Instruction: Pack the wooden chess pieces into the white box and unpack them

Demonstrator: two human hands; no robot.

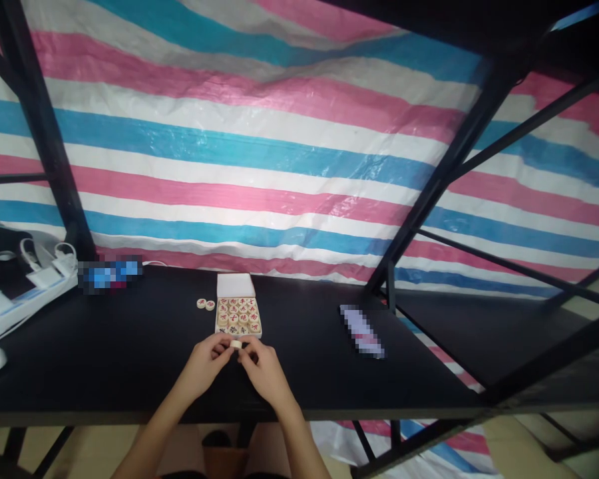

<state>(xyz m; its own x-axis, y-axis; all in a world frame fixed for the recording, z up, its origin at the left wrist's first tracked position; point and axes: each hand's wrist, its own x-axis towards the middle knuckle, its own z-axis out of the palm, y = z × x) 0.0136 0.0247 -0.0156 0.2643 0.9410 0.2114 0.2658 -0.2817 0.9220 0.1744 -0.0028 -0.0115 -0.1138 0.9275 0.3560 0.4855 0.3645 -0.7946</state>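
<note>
My left hand (207, 362) and my right hand (262, 367) meet over the black table (130, 359), fingertips pinched together on one round pale chess piece (236, 344). Just beyond them lies a small open box (238, 317) filled with several round pieces marked in red and dark characters, its white lid (235, 285) standing at the far side. Two loose pieces (205, 305) lie on the table left of the box.
A white power strip with plugs and cables (24, 286) sits at the left edge. Blurred items lie at the back left (110, 274) and at the right (362, 330). Black metal frame bars (429, 193) rise around the table; a striped tarp (259, 153) hangs behind.
</note>
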